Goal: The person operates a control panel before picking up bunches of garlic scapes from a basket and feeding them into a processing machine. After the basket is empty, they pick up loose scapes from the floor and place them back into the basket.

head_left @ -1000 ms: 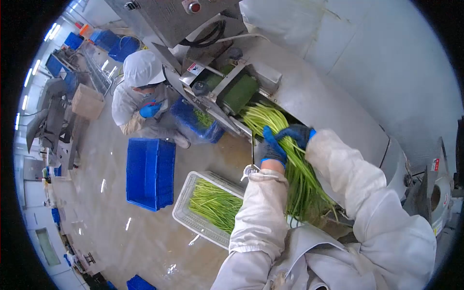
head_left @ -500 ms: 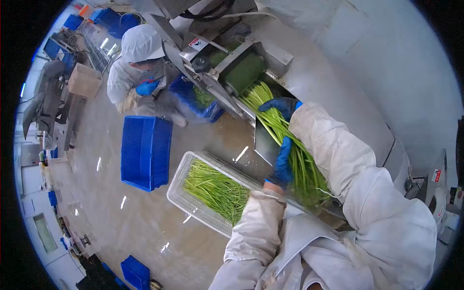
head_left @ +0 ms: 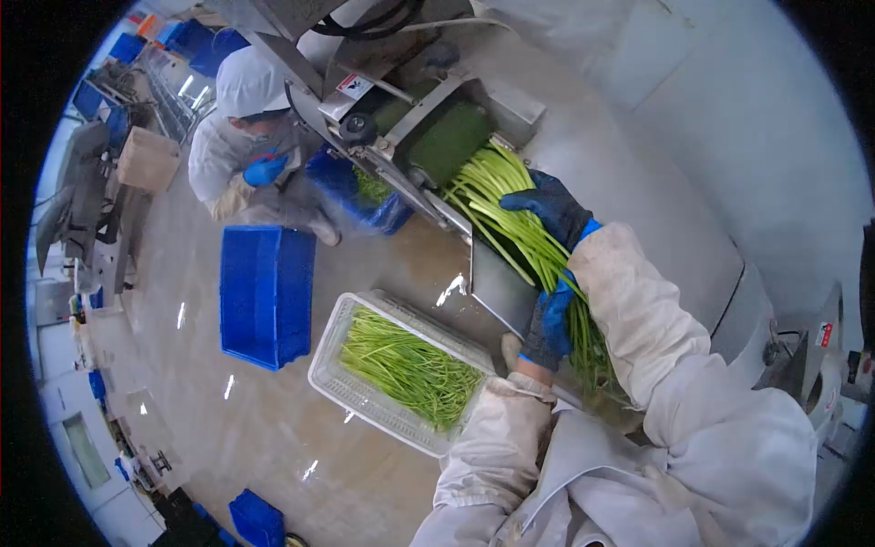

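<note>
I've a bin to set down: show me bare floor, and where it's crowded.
Bare floor lies between the white crate and the lowest blue bin; a smaller patch separates crate from the metal tray. Crowded: around the tray, with green stalks, left hand and right hand.

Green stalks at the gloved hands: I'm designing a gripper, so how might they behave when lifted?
The stalks are probably stiff near the roller, where they run nearly straight; their thin, drooping tails look floppier. No tie shows, so some may slip loose.

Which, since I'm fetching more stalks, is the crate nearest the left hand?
The white crate, holding green stalks; the blue crates stand farther from the left hand.
</note>
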`<state>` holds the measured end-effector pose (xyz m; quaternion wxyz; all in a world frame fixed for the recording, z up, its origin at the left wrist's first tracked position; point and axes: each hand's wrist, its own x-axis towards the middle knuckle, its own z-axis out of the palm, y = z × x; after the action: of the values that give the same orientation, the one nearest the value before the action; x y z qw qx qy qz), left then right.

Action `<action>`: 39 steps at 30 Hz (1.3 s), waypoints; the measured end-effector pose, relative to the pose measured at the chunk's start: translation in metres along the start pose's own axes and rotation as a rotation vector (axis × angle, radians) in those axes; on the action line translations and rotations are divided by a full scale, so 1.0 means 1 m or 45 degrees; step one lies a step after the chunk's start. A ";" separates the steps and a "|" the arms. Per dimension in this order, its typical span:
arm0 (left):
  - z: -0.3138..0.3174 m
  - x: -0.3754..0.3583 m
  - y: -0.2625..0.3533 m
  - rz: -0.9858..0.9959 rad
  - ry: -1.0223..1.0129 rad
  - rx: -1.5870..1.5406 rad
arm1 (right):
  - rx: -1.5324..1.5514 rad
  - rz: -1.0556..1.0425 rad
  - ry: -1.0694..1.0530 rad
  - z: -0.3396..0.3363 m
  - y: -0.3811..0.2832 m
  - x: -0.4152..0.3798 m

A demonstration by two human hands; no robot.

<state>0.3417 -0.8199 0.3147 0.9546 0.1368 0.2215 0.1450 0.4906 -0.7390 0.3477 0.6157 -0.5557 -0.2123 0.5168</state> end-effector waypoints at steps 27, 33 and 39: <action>-0.014 0.032 -0.007 0.136 0.332 -0.209 | -1.389 -0.331 -0.031 0.032 -0.033 0.028; -0.009 0.046 0.023 -0.025 0.113 -0.453 | -1.113 -0.418 -0.189 -0.020 -0.055 -0.030; -0.001 0.051 0.051 0.001 0.063 -0.384 | 0.035 -0.623 0.290 -0.060 -0.061 -0.100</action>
<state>0.3738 -0.7560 0.3105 0.9585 -0.0117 0.2207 0.1802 0.5279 -0.8450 0.4167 0.7496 -0.5340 -0.2626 0.2898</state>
